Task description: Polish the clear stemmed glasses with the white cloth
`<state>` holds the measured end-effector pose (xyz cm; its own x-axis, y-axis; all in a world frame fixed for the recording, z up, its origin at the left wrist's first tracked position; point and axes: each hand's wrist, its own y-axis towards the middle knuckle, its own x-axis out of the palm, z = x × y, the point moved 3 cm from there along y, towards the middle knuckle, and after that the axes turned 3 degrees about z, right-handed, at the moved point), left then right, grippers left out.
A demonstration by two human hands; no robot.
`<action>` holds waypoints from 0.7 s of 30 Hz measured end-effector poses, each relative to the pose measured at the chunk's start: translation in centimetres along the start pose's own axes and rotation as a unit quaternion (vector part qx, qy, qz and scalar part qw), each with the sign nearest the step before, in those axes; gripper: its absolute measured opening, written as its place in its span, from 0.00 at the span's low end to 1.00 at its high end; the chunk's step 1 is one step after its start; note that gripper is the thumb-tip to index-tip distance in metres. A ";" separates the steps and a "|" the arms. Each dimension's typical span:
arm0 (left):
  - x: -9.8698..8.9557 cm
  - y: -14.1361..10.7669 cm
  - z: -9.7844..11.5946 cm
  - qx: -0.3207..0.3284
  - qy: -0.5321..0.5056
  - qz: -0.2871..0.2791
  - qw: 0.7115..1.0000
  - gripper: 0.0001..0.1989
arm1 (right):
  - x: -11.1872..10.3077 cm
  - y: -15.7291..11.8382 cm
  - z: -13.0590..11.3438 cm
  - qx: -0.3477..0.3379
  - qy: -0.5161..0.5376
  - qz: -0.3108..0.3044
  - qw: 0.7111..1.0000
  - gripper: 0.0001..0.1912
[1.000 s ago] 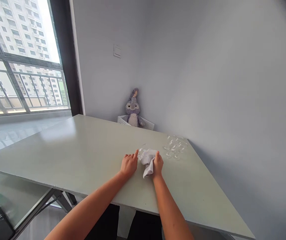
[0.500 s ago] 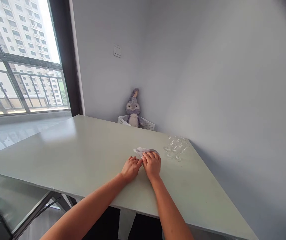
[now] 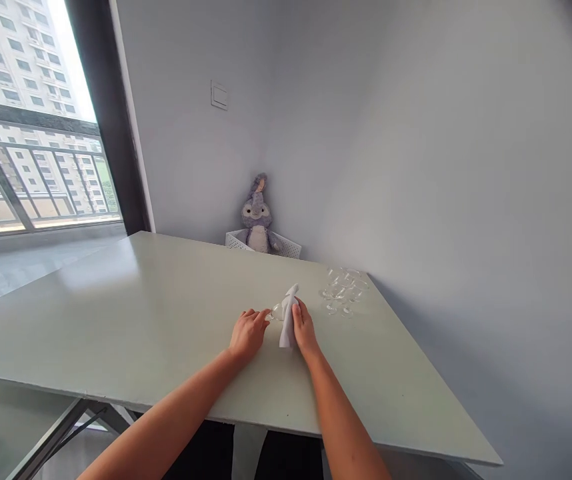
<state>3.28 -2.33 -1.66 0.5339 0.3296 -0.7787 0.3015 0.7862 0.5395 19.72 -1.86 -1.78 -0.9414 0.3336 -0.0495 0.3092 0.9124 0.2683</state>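
Observation:
A small clear glass lies sideways between my two hands, a little above the pale table. My left hand pinches the glass at its left end, fingers closed. On the other side my right hand is wrapped round a white cloth, which covers the right end of the glass and hangs down toward the tabletop. Whatever part of the glass is inside the cloth cannot be seen.
Several clear stemmed glasses stand close together near the table's right edge. Behind the far edge, a grey plush toy sits in a white perforated basket. A wall rises along the right, with a window at the left.
My hands have moved slightly apart. The cloth, low and flat before, is now upright in my right hand, and the glass has come into sight. The whole view has shifted a little.

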 end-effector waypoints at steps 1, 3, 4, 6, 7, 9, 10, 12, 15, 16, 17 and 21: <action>-0.1 0.0 -0.2 -0.015 -0.005 0.004 1.000 0.13 | 0.2 -0.1 0.2 -0.002 -0.020 0.003 1.000 0.27; -0.2 0.1 -0.5 -0.042 -0.021 0.009 0.999 0.13 | 0.7 -0.3 0.5 -0.008 -0.052 0.005 0.999 0.26; -0.1 0.1 -0.6 -0.056 -0.033 0.008 0.998 0.13 | 1.0 -0.5 0.7 -0.010 -0.062 0.004 0.998 0.25; 0.1 0.2 -1.0 -0.094 -0.067 0.007 0.993 0.14 | 1.7 -1.0 0.9 -0.022 -0.082 -0.011 0.996 0.22; 0.2 0.3 -1.3 -0.119 -0.086 0.009 0.989 0.15 | 2.2 -1.4 0.9 -0.032 -0.094 -0.024 0.995 0.20; 0.4 0.5 -1.9 -0.179 -0.126 0.018 0.976 0.15 | 3.2 -2.3 0.6 -0.062 -0.124 -0.071 0.988 0.19; 0.5 0.6 -2.2 -0.208 -0.147 0.026 0.967 0.15 | 3.6 -2.8 0.3 -0.082 -0.140 -0.097 0.982 0.19; 0.3 0.6 -2.8 -0.255 -0.186 0.058 0.947 0.15 | 4.3 -3.7 -0.4 -0.130 -0.172 -0.146 0.965 0.19; -0.7 0.6 -3.4 -0.272 -0.228 0.151 0.923 0.14 | 4.5 -4.2 -1.5 -0.189 -0.197 -0.184 0.944 0.14; -1.3 0.5 -3.4 -0.260 -0.233 0.188 0.918 0.14 | 4.5 -4.2 -1.7 -0.195 -0.196 -0.188 0.943 0.16; -1.9 0.5 -3.3 -0.240 -0.231 0.222 0.916 0.13 | 4.4 -4.1 -1.9 -0.192 -0.194 -0.192 0.943 0.20; -3.8 0.2 -2.5 -0.145 -0.191 0.312 0.919 0.12 | 4.0 -3.5 -2.1 -0.149 -0.171 -0.183 0.957 0.23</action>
<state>-0.67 -2.17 0.61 0.7862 0.6003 -0.1466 -0.3526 0.6307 0.6913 14.55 -4.24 -0.91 -0.8646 0.1097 -0.4904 -0.1320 0.8920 0.4324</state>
